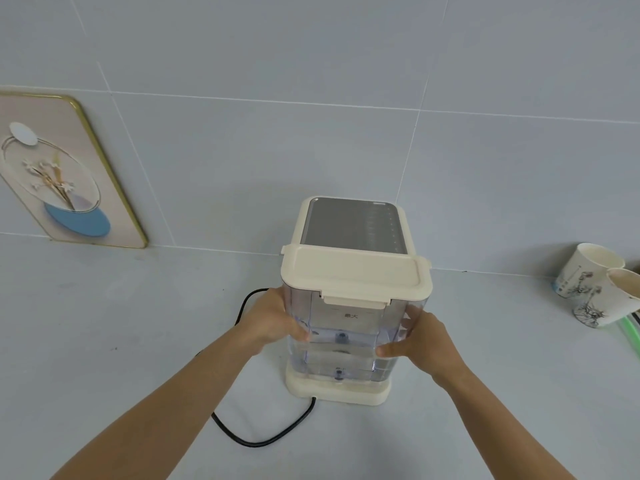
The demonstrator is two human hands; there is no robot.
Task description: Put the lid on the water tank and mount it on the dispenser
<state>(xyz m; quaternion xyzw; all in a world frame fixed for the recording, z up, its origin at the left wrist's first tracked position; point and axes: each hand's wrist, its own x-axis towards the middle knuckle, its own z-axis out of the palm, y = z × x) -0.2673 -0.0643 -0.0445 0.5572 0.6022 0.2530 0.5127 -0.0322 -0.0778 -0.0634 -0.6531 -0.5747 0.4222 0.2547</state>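
Note:
A clear plastic water tank [343, 341] stands upright at the near side of the cream dispenser [349, 225], its bottom down at the dispenser's cream base [341, 391]. A cream lid [356, 271] with a front latch covers the tank's top. My left hand [273, 318] grips the tank's left wall and my right hand [420, 339] grips its right wall, thumbs on the near face. The dispenser's grey top panel shows behind the lid.
A black power cord [263, 441] loops on the grey counter in front and to the left of the base. A gold-framed flower picture [65, 174] leans on the tiled wall at left. Two paper cups [595, 284] sit at the right edge.

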